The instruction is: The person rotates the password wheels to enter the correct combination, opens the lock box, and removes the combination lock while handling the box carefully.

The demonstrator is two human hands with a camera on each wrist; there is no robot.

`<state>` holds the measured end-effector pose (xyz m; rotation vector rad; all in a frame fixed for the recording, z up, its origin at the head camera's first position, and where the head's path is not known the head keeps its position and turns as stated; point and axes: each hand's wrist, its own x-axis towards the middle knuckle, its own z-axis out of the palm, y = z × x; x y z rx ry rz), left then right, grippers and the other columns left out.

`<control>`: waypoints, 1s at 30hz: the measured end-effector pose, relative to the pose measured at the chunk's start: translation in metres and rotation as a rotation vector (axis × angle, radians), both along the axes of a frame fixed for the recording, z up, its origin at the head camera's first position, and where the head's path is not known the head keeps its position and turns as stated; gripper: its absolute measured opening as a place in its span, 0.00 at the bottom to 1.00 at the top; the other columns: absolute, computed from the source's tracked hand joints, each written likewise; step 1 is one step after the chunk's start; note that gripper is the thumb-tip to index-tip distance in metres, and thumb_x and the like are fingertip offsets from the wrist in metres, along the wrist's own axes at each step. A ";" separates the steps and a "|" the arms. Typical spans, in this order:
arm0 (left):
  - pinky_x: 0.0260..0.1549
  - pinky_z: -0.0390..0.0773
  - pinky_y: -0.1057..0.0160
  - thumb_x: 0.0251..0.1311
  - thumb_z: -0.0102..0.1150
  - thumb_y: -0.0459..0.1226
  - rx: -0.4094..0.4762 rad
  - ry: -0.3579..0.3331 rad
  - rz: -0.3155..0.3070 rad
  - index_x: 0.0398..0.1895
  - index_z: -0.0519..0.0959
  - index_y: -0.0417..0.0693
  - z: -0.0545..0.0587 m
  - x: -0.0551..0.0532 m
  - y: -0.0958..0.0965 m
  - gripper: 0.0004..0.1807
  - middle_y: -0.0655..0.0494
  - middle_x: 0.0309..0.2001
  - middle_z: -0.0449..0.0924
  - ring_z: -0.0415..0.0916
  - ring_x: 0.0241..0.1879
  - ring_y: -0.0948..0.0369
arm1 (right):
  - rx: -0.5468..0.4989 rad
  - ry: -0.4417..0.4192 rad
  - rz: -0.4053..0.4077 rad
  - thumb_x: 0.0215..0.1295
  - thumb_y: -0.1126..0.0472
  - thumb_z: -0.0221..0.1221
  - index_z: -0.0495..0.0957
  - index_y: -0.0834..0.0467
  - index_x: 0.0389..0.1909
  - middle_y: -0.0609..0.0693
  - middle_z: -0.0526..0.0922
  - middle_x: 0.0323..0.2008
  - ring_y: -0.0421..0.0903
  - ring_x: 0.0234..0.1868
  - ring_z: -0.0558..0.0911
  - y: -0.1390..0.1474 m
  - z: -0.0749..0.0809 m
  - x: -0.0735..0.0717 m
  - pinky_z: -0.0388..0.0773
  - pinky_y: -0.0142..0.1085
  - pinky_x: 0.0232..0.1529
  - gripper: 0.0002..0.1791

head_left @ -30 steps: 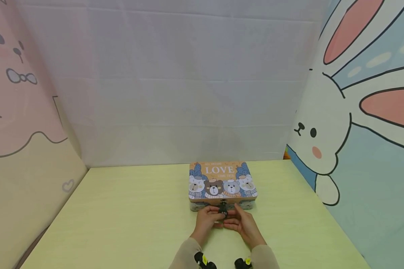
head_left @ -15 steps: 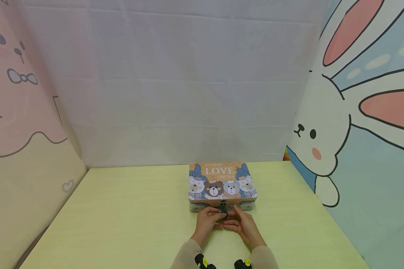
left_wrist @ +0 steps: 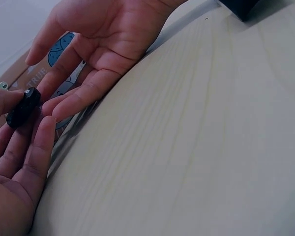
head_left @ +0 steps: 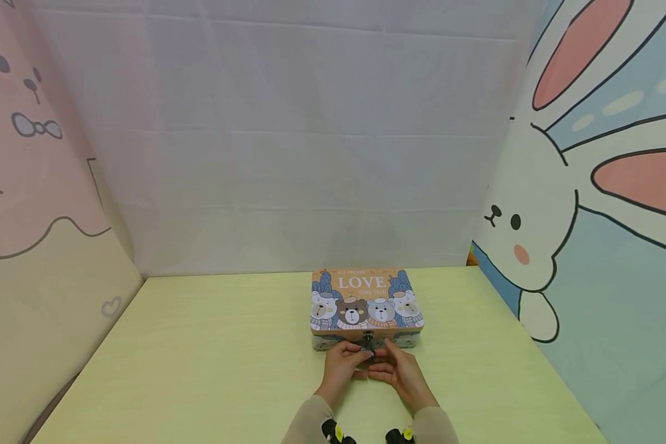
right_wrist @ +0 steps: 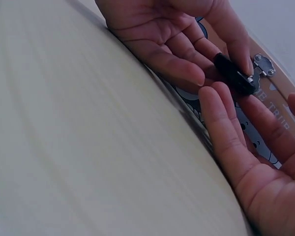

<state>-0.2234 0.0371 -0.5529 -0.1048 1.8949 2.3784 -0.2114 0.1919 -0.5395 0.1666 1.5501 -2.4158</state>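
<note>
A tin box (head_left: 367, 280) with printed bears and the word LOVE lies lid down on the table. A small black padlock (right_wrist: 234, 73) hangs at its metal clasp (right_wrist: 264, 65) on the front side. My left hand (head_left: 337, 369) pinches the padlock, thumb on top and fingers beneath, as the left wrist view also shows around the padlock (left_wrist: 23, 108). My right hand (head_left: 405, 375) is at the other side, its fingers fairly straight and a fingertip touching the padlock's end. The padlock's underside is hidden by fingers.
The pale yellow table (head_left: 200, 351) extends on both sides of the box. A white cloth (head_left: 300, 154) hangs behind it. Printed panels with a rabbit (head_left: 538, 246) and a pink figure (head_left: 33, 185) stand at right and left.
The padlock has tilted under my left thumb, so its front face shows less than a second ago. Both hands stay in nearly the same place, and the box has not moved.
</note>
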 end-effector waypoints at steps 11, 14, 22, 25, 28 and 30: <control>0.21 0.85 0.62 0.57 0.62 0.26 0.035 0.002 -0.003 0.36 0.79 0.31 0.006 0.003 -0.004 0.06 0.52 0.31 0.83 0.82 0.25 0.61 | -0.002 0.002 0.001 0.78 0.50 0.47 0.81 0.63 0.36 0.53 0.84 0.32 0.46 0.31 0.85 0.000 0.001 0.001 0.86 0.40 0.41 0.23; 0.21 0.85 0.62 0.55 0.62 0.25 0.054 0.004 -0.005 0.37 0.78 0.30 0.007 0.004 -0.004 0.07 0.52 0.31 0.83 0.82 0.26 0.60 | 0.002 0.004 0.001 0.78 0.50 0.47 0.81 0.63 0.37 0.53 0.84 0.32 0.46 0.31 0.85 0.000 0.000 0.000 0.86 0.40 0.41 0.23; 0.20 0.84 0.63 0.51 0.64 0.22 0.048 -0.003 -0.007 0.39 0.77 0.30 0.006 0.002 -0.004 0.11 0.48 0.32 0.84 0.80 0.26 0.61 | 0.005 0.003 0.001 0.78 0.50 0.48 0.81 0.64 0.37 0.53 0.84 0.32 0.45 0.31 0.85 0.000 0.000 0.000 0.86 0.40 0.41 0.23; 0.20 0.84 0.63 0.50 0.65 0.22 0.029 -0.003 -0.006 0.39 0.77 0.29 0.009 0.004 -0.004 0.12 0.45 0.31 0.84 0.80 0.26 0.61 | 0.004 -0.002 -0.002 0.78 0.50 0.48 0.81 0.64 0.37 0.53 0.84 0.32 0.45 0.31 0.85 0.000 0.000 0.000 0.86 0.40 0.41 0.22; 0.21 0.84 0.62 0.50 0.66 0.22 0.016 0.019 -0.004 0.38 0.76 0.27 0.016 0.009 -0.004 0.12 0.45 0.30 0.84 0.79 0.25 0.61 | 0.004 -0.006 -0.007 0.78 0.50 0.49 0.81 0.63 0.36 0.53 0.83 0.32 0.45 0.31 0.85 0.000 0.000 0.000 0.86 0.39 0.41 0.21; 0.20 0.84 0.62 0.50 0.66 0.22 0.002 0.027 0.003 0.38 0.76 0.27 0.015 0.009 -0.003 0.12 0.45 0.30 0.84 0.79 0.25 0.61 | 0.002 -0.008 -0.008 0.78 0.50 0.49 0.81 0.63 0.36 0.53 0.83 0.32 0.45 0.31 0.85 0.000 0.000 0.000 0.86 0.39 0.41 0.21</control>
